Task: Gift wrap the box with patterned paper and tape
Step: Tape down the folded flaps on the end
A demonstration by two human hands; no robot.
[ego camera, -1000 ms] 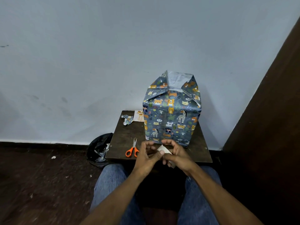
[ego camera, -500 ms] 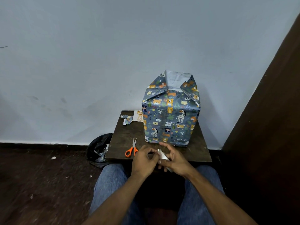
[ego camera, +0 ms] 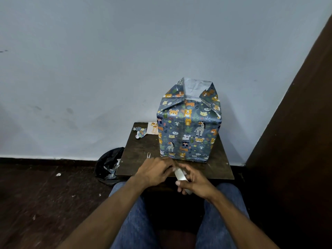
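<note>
Black plastic bag (ego camera: 109, 163): on the floor at the table's left edge, crumpled and glossy, mouth open; shiny paper scraps show inside, lower part lost in shadow.

Paper scrap (ego camera: 140, 132): crushed ball of patterned paper at the table's far left corner, near the wall.

Card (ego camera: 153, 128): flat, pale, with orange print; its right side is hidden behind the box, lettering too small to read.

Table (ego camera: 142, 155): small, dark wood, square top with matte, scuffed surface; near edge partly covered by the hands.

Scissors (ego camera: 148, 155): only the grey blade tips show; handles hidden under the left hand.

Left hand (ego camera: 154, 170): over the table's near edge, back up, fingers curled inward toward the tape; fingertips blurred, so whether they pinch the tape end cannot be told.

Tape (ego camera: 180, 175): whitish, glossy roll, mostly covered by both hands; only a curved strip of it shows between them and a bit below the right hand.

Right hand (ego camera: 195, 180): fingers and thumb curled round the tape, holding it just before the box.

Box (ego camera: 188, 126): tall, upright at the table's middle right, touching the tabletop, wrapped in blue-grey paper printed with cartoon animals and leaves. Top end unsealed: side flaps creased into triangles, back flap standing, showing its plain pale underside.
</note>
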